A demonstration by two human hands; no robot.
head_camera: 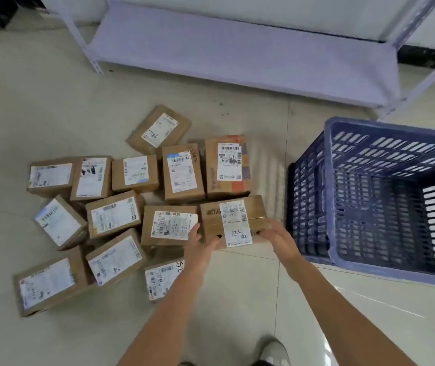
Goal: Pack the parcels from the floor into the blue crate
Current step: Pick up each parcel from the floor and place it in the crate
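Both hands reach for the parcel marked A34

Left hand (201,244) and right hand (281,237) flank the parcel (233,220), fingers spread, not yet gripping; it lies on the floor (52,101) beside the empty blue crate (328,180), an easy first pick.

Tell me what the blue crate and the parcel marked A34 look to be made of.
The blue crate: apparently moulded plastic, slightly glossy, judging by its slotted lattice walls and rounded rim. The A34 parcel: brown corrugated-looking cardboard, matte, with white paper labels; a sheen across the top may be clear tape.
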